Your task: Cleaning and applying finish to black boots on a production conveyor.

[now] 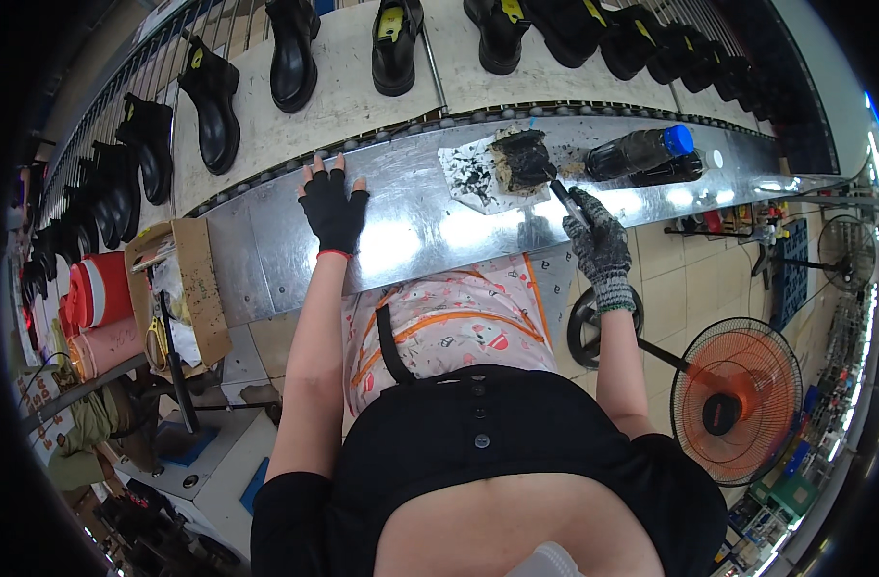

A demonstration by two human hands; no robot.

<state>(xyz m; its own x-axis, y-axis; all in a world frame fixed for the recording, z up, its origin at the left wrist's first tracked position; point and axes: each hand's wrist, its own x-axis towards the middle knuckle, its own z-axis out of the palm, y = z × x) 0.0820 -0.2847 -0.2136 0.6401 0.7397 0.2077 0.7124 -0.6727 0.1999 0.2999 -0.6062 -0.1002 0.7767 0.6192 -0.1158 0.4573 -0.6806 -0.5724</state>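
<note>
My left hand [334,212], in a black fingerless glove, lies with fingers spread on the steel ledge [257,250], its fingertips by the conveyor's edge. My right hand [598,236], in a grey knit glove, is closed around a slim dark brush [562,192]. The brush's far end meets a blackened, crusty block or tub [522,162]; its bristles cannot be made out. Under and beside that block is a white sheet [468,178] spotted with black. To its right, a dark bottle with a blue cap [637,152] and another dark bottle with a white cap [672,171] lie on their sides.
Black ankle boots [213,111] stand in a row along the pale conveyor [353,106] beyond the ledge. At left are a cardboard box [204,288] with scissors and red folded material [98,293]. An orange fan [736,399] stands at right, near my right forearm.
</note>
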